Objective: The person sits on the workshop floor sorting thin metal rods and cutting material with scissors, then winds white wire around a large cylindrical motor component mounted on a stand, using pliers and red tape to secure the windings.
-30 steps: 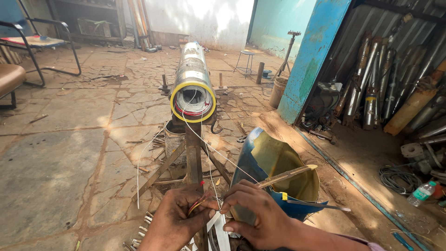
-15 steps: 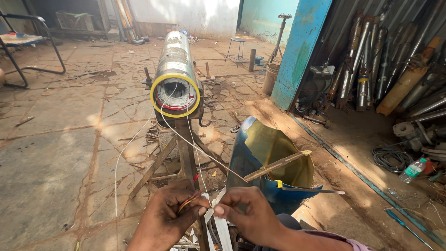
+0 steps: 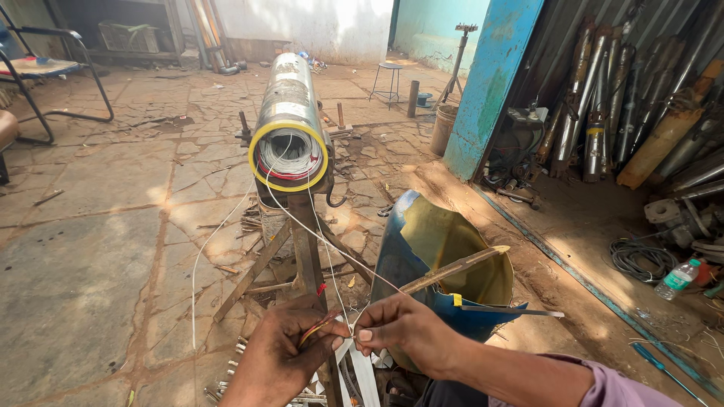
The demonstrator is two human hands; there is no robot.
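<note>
A long steel motor tube [image 3: 289, 113] with a yellow rim lies on a rusty metal stand [image 3: 305, 241], its open end facing me and packed with white and red winding wires. Thin white wires [image 3: 320, 237] run from that end down to my hands. My left hand [image 3: 283, 354] pinches the wires together with a reddish copper strand. My right hand [image 3: 403, 328] pinches the same wires just to the right, fingertips almost touching the left hand's.
A cut blue drum [image 3: 445, 264] with a wooden stick across it stands right of the stand. Pump tubes [image 3: 603, 105] lean in a shed at right. A chair [image 3: 45, 71] sits far left, a stool [image 3: 388, 79] behind. A plastic bottle [image 3: 676, 277] lies at right.
The view has shifted so the tube sits more left. My hands have drawn together on the wires, pinching them close at one spot.
</note>
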